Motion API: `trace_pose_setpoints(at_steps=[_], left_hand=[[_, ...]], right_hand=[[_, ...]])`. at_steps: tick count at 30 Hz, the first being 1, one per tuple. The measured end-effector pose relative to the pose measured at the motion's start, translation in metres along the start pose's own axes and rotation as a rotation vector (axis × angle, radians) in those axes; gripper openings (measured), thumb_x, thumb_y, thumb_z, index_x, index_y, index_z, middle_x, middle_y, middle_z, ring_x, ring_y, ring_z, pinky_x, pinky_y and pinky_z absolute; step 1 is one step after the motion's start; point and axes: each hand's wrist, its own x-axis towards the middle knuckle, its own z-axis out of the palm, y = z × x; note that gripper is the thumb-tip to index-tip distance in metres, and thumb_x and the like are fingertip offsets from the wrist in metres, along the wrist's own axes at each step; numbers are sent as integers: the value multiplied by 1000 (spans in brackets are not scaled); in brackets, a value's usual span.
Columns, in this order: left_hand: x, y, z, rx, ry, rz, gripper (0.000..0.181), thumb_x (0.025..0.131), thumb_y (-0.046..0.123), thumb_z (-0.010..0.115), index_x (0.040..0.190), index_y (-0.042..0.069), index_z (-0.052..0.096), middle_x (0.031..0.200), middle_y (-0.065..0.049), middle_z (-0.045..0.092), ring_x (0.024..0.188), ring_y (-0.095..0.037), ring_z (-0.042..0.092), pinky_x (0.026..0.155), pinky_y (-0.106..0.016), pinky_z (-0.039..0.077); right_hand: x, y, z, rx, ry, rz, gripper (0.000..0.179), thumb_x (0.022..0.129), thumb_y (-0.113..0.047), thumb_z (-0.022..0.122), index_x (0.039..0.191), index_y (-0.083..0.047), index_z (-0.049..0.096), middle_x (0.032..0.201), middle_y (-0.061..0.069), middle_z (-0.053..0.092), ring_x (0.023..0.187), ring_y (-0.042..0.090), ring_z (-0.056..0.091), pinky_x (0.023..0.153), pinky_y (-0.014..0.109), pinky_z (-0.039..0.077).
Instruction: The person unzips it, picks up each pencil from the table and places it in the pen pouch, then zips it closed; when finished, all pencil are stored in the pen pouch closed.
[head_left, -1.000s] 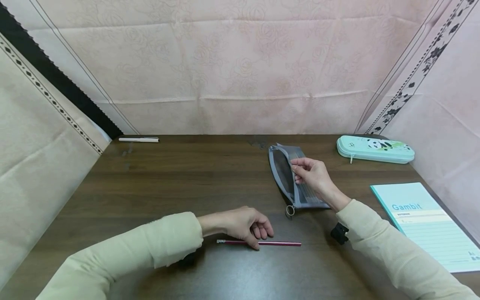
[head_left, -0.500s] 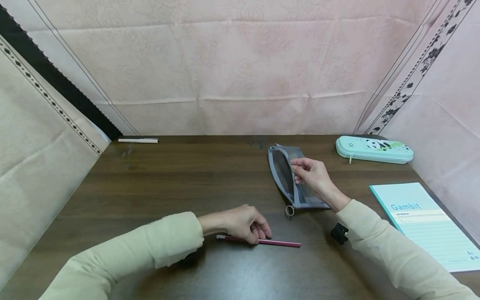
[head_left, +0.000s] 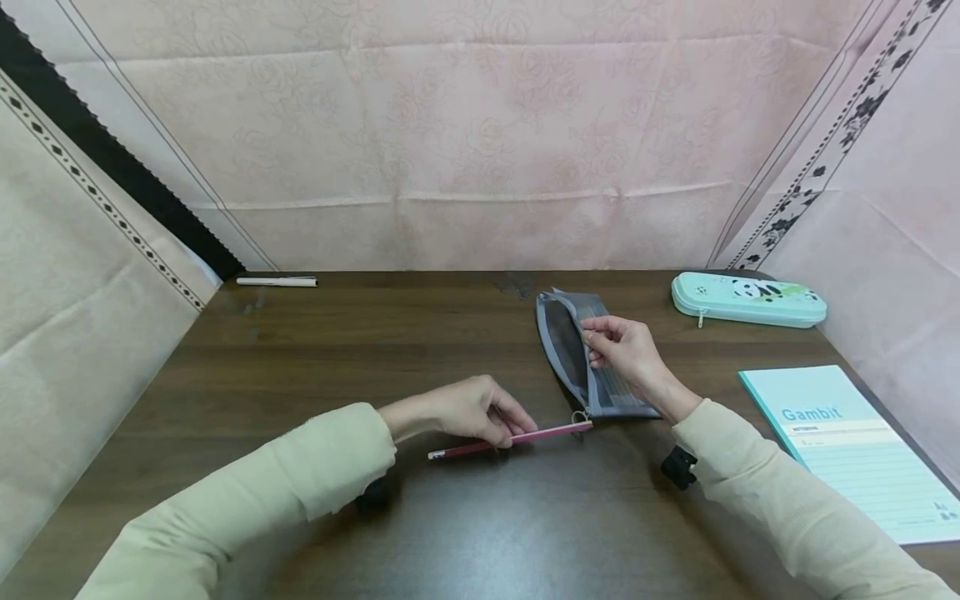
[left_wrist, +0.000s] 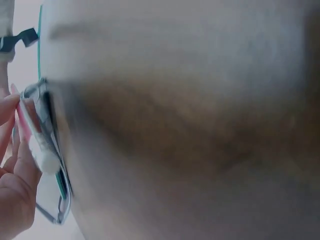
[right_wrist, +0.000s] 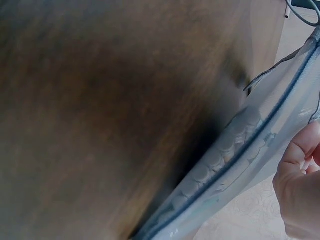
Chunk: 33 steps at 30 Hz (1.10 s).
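My left hand [head_left: 476,408] pinches a pink-red pencil [head_left: 551,432] near its middle. The pencil's white eraser end [left_wrist: 47,159] points toward the left sleeve, and its other end overlaps the ring pull of the pouch in the head view. A grey-blue zip pouch [head_left: 618,396] lies on the table with its mouth gaping toward the left. At its near lip my right hand [head_left: 630,350] pinches the edge between thumb and fingers. The right wrist view shows the sheer mesh side [right_wrist: 235,155] of the pouch, with rounded pale shapes showing through it.
A mint pencil case [head_left: 750,298] with a panda print stands at the back right. Below it lies a pale blue notepad [head_left: 855,450] marked Gambit. A white pen-like stick [head_left: 277,281] lies at the table's far left edge. Patterned cloth [head_left: 480,150] hangs behind the table.
My left hand has picked the pencil up off the table and moved it forward, its far end tilting toward the pouch. The right hand and pouch have stayed in place.
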Motion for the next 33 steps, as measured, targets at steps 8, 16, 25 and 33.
trace_pose_setpoints(at_steps=[8,16,25,33], left_hand=[[10,-6,-19,-171,145,-127,33,83,-4,67,115,-1,65,107,-18,68,86,-10,66,78,-27,56],[44,-11,-27,-515,344,-216,38,86,-5,63,123,-1,59,121,-21,61,93,-18,68,88,-35,54],[89,4,-22,-729,456,-298,37,90,-1,60,126,1,57,124,-21,59,108,-25,62,86,-28,54],[116,13,-18,-785,538,-330,42,89,-3,60,130,-1,52,122,-19,60,87,-16,64,91,-30,51]], right_hand=[[1,2,-1,10,-8,2,31,95,-3,52,123,10,53,77,0,54,60,2,55,57,16,54],[1,2,-1,-10,-6,15,31,95,-4,52,123,9,53,79,0,55,61,3,55,58,17,54],[2,3,1,-17,-13,15,31,95,-5,52,123,9,53,81,1,56,61,3,56,59,18,55],[2,1,0,-34,-19,26,32,96,-8,53,124,7,54,83,2,56,62,3,56,60,17,55]])
